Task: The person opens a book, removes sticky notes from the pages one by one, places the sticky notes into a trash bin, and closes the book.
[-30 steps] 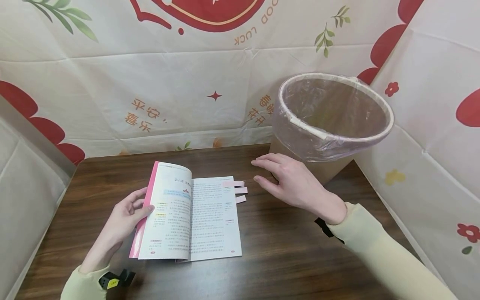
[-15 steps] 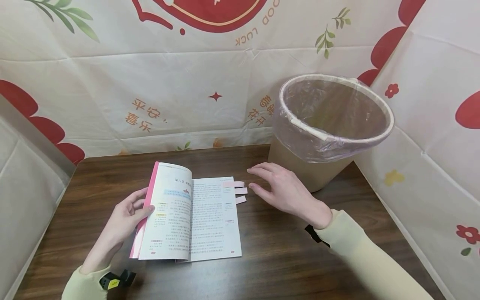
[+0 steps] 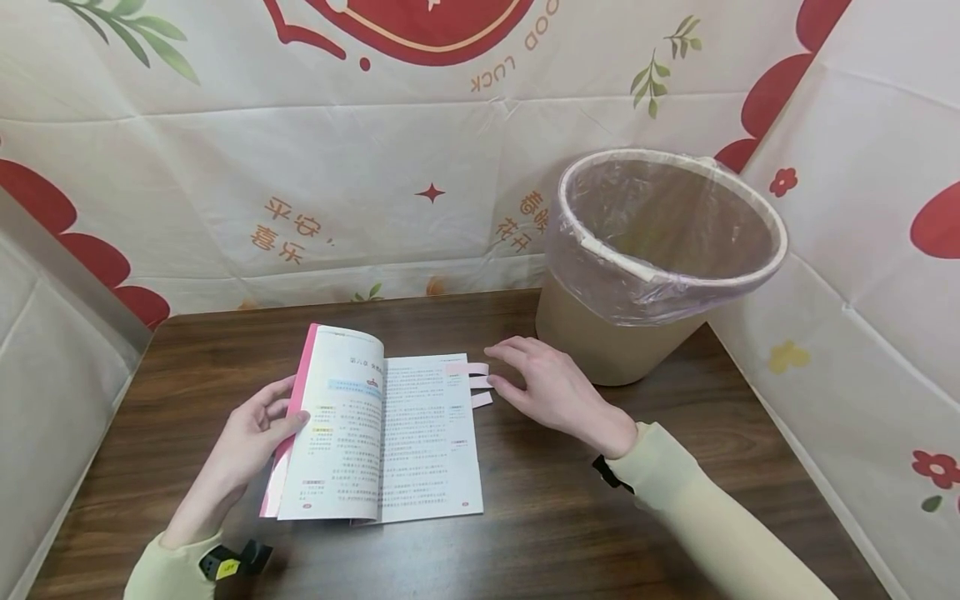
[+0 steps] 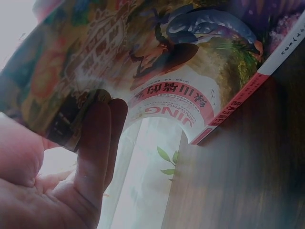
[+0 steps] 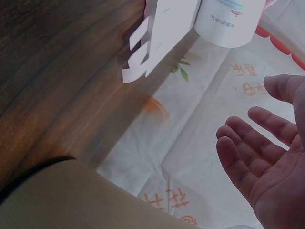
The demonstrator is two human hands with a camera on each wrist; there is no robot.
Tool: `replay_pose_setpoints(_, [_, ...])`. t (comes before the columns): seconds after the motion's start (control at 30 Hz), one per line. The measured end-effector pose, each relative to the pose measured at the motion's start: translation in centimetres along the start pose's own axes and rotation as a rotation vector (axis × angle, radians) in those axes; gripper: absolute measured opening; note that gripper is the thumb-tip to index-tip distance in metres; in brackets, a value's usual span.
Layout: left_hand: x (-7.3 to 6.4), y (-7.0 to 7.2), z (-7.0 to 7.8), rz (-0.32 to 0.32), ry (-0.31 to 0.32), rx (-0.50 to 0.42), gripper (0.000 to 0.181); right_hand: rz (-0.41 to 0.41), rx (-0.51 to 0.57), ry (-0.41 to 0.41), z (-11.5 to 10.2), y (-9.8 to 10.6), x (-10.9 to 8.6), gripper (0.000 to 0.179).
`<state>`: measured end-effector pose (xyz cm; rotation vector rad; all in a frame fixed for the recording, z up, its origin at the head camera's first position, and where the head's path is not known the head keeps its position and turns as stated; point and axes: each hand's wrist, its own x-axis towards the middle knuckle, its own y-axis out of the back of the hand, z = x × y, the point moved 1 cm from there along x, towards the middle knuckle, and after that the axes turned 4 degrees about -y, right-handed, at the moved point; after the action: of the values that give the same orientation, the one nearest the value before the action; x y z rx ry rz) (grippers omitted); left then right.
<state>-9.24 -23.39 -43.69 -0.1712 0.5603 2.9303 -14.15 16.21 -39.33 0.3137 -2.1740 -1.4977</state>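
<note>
An open paperback book (image 3: 427,433) lies on the dark wooden table, its left part raised. My left hand (image 3: 251,429) holds that raised part at the outer edge, thumb on the printed page and fingers behind the cover. In the left wrist view the colourful cover (image 4: 157,62) bends where the left hand (image 4: 86,157) grips it. Several pale pink paper tabs (image 3: 482,382) stick out from the right page's edge. My right hand (image 3: 558,387) is just right of the tabs, fingertips close to the upper ones. The right wrist view shows the right hand (image 5: 267,157) with relaxed fingers and nothing in them.
A beige waste bin (image 3: 600,333) lined with a clear plastic bag stands at the table's back right. Printed white cloth (image 3: 397,167) hangs behind the table (image 3: 570,525) and along its sides. A black strap with a yellow label (image 3: 225,567) is on the left wrist.
My right hand has moved left and slightly down, away from the bin and toward the paper tabs. The left hand and the book stay almost in place.
</note>
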Motion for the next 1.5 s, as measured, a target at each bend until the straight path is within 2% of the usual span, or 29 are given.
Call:
replay_pose_setpoints(0.5, [0.0,0.0,0.1,-0.005,-0.012,0.001,0.069,-0.028,0.009,-0.015,0.6,-2.1,0.4,0.034])
replay_pose_setpoints(0.9, [0.1,0.1,0.2,-0.012,-0.016,-0.006,0.068,-0.082,-0.008,-0.08,1.5,-4.3,1.0,0.036])
replay_pose_setpoints(1.5, [0.1,0.0,0.1,-0.004,-0.017,-0.012,0.07,-0.126,-0.023,-0.112,2.5,-6.4,2.4,0.037])
